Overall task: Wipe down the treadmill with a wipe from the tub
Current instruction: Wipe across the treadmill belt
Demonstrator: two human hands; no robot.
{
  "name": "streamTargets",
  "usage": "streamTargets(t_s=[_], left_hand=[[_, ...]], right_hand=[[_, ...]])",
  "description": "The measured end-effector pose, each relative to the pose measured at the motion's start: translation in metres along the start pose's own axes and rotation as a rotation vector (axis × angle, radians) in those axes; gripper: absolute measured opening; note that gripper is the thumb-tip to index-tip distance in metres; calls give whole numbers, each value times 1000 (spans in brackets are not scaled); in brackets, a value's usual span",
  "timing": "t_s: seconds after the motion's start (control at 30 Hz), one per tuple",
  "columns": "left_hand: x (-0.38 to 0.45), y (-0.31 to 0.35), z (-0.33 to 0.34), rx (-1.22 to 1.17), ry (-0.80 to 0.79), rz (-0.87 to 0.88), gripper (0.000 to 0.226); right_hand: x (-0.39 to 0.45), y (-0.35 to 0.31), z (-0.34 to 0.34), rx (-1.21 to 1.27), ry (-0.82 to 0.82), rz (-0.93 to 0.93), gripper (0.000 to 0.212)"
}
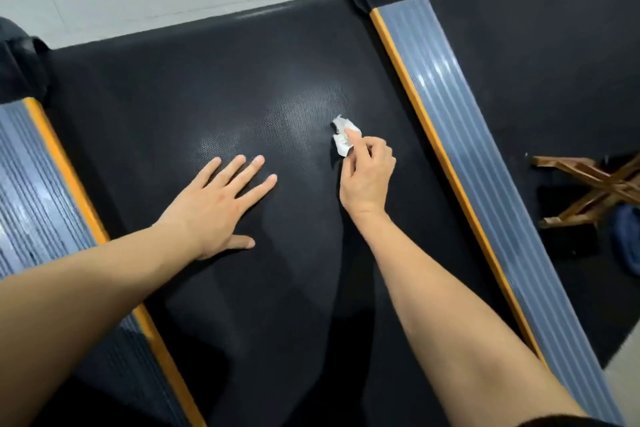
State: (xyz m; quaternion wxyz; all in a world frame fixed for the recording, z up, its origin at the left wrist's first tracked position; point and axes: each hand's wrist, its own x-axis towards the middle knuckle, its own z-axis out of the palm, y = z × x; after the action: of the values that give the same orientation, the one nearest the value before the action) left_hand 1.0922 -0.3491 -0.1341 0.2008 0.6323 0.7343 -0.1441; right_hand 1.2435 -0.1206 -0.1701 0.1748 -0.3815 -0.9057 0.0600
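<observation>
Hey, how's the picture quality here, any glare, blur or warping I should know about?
Head view: soft glare whitens the belt near the wipe and streaks the right side rail; wide-angle warping bows the rails; the left side rail smears toward the frame's edge; left hand and right hand are sharp.

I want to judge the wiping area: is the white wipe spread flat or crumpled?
Crumpled. The wipe is a small bunched wad with ragged edges, pinched by the right hand on the black belt.
</observation>
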Motion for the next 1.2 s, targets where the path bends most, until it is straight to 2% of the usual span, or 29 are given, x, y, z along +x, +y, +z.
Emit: streamTargets(t_s=[0.1,0.17,0.23,0.3,0.37,0.47,0.5,0.57,0.6,0.67,0.73,0.8,0.83,0.9,0.97,1.03,1.1,1.13,1.2], left_hand=[[5,1,5,8,25,-3,108],[4,0,5,5,8,-11,108],[4,3,5,-5,2,-18,109],[5,5,4,-9,23,-35,109],[1,5,3,-8,41,-45,109],[-9,4,9,-56,78,-58,103],[-12,3,12,-84,106,-57,101],[-16,2,16,-116,163,-70,99],[-17,2,18,-119,168,-80,98],[-17,2,20,-114,163,-86,99],[-15,1,17,-86,164,-89,100],[-14,-1,11,-66,162,-85,97],[-13,-3,9,-66,173,-80,94],[-8,-8,7,-66,223,-96,88],[0,-18,3,-79,251,-165,91],[7,-31,0,-92,236,-225,102],[15,-45,-5,-108,203,-251,113],[20,-52,-9,-116,182,-266,118],[29,-65,-19,-115,136,-322,127]], right_hand=[[37,28,-4,-182,77,-109,35],[64,48,-4,-175,94,28,31],[71,48,1,-123,87,193,35],[68,23,6,-106,89,196,41],[56,-23,14,-1,24,-17,40],[10,-96,17,85,-197,-386,36],[6,-102,13,113,-193,-494,30],[24,-77,8,71,-49,-598,23],[43,-54,3,-2,15,-572,24],[81,-3,-4,-227,77,-365,35],[100,34,-6,-220,35,-79,44],[103,21,-8,-180,59,111,36],[100,3,-9,-153,79,119,31],[79,-44,-6,-4,130,-129,36],[41,-86,-5,89,27,-372,30],[26,-91,3,123,-59,-517,22],[52,-58,13,47,-22,-545,19],[73,-37,15,-11,36,-489,20],[114,4,16,-126,124,-264,24]])
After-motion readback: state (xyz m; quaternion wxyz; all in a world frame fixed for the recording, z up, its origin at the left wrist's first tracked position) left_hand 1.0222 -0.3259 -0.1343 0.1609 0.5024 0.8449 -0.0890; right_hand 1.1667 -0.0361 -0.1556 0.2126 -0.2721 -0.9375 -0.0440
